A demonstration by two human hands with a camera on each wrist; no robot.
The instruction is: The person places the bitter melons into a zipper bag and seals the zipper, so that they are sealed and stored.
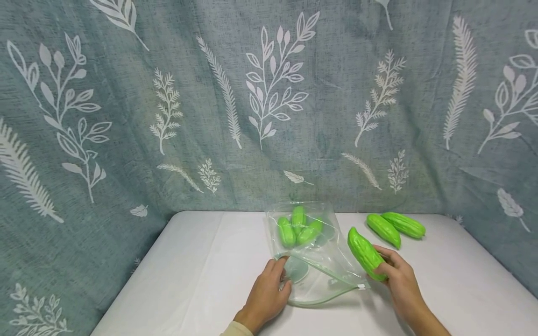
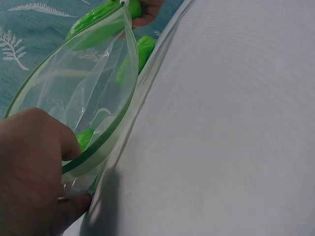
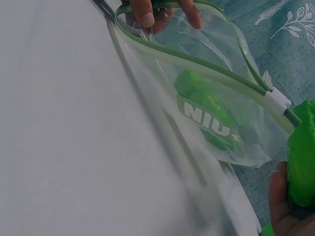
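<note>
A clear zip bag (image 1: 336, 254) lies on the table with its green-edged mouth (image 2: 129, 91) spread apart toward me. Three bright green cucumbers (image 1: 308, 232) are inside, at its far end. My left hand (image 1: 269, 290) grips the left side of the mouth, the rim between thumb and fingers (image 2: 69, 142). To the right of the bag, my right hand (image 1: 397, 270) holds another cucumber (image 1: 364, 252) by its lower end, tilted with the pointed tip up. This cucumber is outside the bag, close to the white slider (image 3: 278, 102) at the mouth's right corner.
Two more cucumbers (image 1: 383, 230) lie side by side on the white table (image 1: 201, 280), at the back right beyond my right hand. A blue-green curtain (image 1: 319, 102) with white leaf patterns hangs behind the table and along its sides.
</note>
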